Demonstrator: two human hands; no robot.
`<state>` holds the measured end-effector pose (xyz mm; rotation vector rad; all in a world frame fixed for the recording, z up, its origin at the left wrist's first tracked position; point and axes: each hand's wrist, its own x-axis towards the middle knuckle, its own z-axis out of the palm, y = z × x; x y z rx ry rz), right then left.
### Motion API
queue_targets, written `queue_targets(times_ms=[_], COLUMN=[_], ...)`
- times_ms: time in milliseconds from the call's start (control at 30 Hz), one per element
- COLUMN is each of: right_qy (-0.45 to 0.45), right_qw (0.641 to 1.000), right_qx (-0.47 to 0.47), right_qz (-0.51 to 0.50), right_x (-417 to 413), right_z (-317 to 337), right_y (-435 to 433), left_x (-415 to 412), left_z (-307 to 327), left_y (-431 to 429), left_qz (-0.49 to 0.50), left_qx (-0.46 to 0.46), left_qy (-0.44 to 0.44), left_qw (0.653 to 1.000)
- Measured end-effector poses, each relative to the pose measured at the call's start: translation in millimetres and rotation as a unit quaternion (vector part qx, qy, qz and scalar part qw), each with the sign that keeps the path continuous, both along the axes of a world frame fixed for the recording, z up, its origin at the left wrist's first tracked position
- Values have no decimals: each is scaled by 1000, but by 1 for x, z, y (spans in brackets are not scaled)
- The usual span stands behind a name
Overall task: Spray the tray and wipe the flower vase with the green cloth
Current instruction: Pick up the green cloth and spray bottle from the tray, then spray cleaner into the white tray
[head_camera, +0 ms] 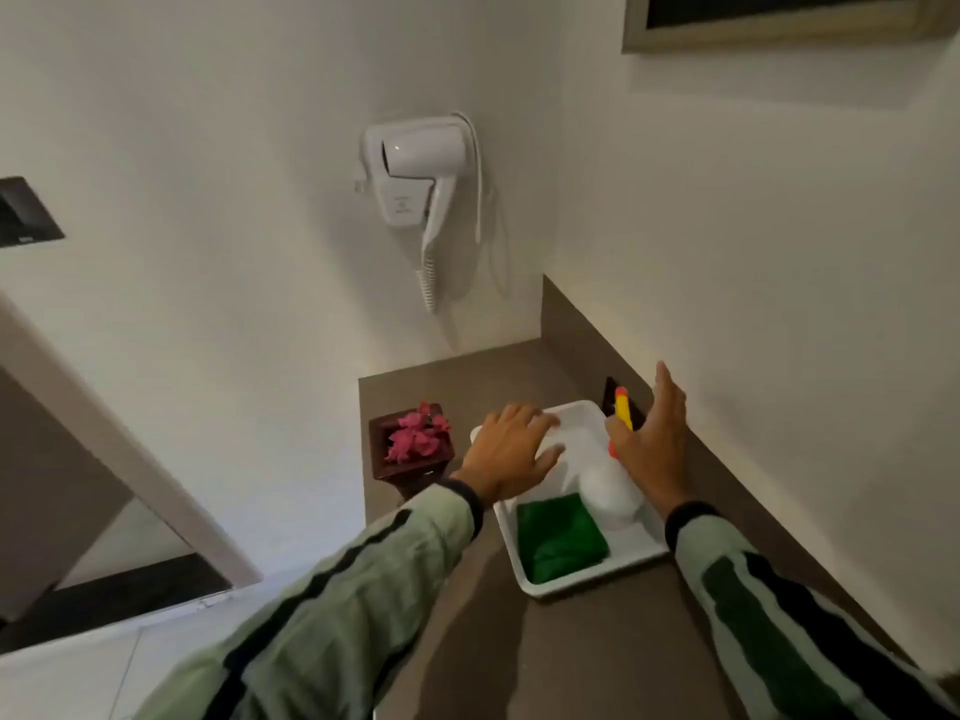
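Sleeves of pale green with dark stripes run up from the bottom edge, cut off below the elbows. Beyond them the brown counter (597, 652) narrows into a wall corner, with bare surface only on the tray's near side. On it sits the white tray (550, 584), its far left corner hidden under the left hand (511, 452), fingers spread and resting flat. Inside the tray's near end lies the green cloth (561, 537). The right hand (657, 449) hovers open, fingers apart, over the tray's right rim, partly covering the spray bottle (608, 491). Left of the tray stands the flower vase (410, 449), its base hidden by the sleeve.
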<state>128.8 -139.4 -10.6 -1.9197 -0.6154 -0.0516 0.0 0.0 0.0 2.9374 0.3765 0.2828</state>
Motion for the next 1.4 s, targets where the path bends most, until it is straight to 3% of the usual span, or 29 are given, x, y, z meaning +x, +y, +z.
queue_targets(times_ms=[133, 300, 400, 567, 833, 967, 1100, 1267, 1400], right_qy=[127, 217, 199, 163, 46, -36, -99, -62, -18], right_qw=[992, 972, 972, 983, 995, 992, 984, 981, 980], right_qx=[-7, -21, -39, -23, 93, 102, 118, 137, 61], right_qz=[20, 83, 119, 79, 15, 63, 93, 123, 188], right_x=[4, 34, 47, 51, 28, -2, -40, -90, -133], right_z=[-42, -69, -75, -85, -23, 23, 39, 5, -38], right_y=[-1, 14, 24, 44, 39, 15, -8, -20, -14], left_x=[5, 27, 39, 54, 36, -2, -62, -159, -217], left_z=[-57, -102, -117, -125, -92, -53, -27, -35, -45], left_y=[0, 3, 6, 17, 12, -3, -23, -38, -36], left_qz=[17, 47, 65, 82, 71, 61, 83, 159, 288], left_qx=[-88, -167, -202, -179, -260, -319, -285, -309, -298], left_qy=[156, 224, 265, 284, 204, 138, 49, -31, -71], left_qw=[984, 959, 941, 938, 941, 936, 954, 937, 907])
